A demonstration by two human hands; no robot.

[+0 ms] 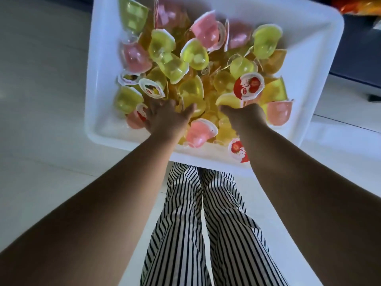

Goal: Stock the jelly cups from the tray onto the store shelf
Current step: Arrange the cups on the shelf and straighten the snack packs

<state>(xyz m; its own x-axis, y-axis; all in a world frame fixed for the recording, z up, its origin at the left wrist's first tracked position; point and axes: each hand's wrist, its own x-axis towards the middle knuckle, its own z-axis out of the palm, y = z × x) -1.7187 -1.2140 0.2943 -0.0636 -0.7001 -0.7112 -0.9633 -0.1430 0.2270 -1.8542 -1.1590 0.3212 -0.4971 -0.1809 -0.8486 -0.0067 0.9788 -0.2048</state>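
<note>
A white tray (pixel 107 65) on the floor holds several jelly cups in yellow, green and pink, piled loosely. My left hand (pixel 167 118) reaches into the near left of the pile with its fingers spread, touching the yellow cups (pixel 191 89); a pink cup (pixel 135 120) lies just to its left. My right hand (pixel 245 117) is in the near right of the pile. Its fingers are curled around a yellow jelly cup (pixel 227 100) with a red-and-white lid (pixel 249 87). Another pink cup (pixel 199 132) lies between my wrists.
The tray rests on a pale tiled floor (pixel 41 100), in front of my striped trouser legs (pixel 206 223). A dark piece of furniture (pixel 358 58) stands at the right behind the tray, with orange packaging (pixel 358 5) at the top right corner.
</note>
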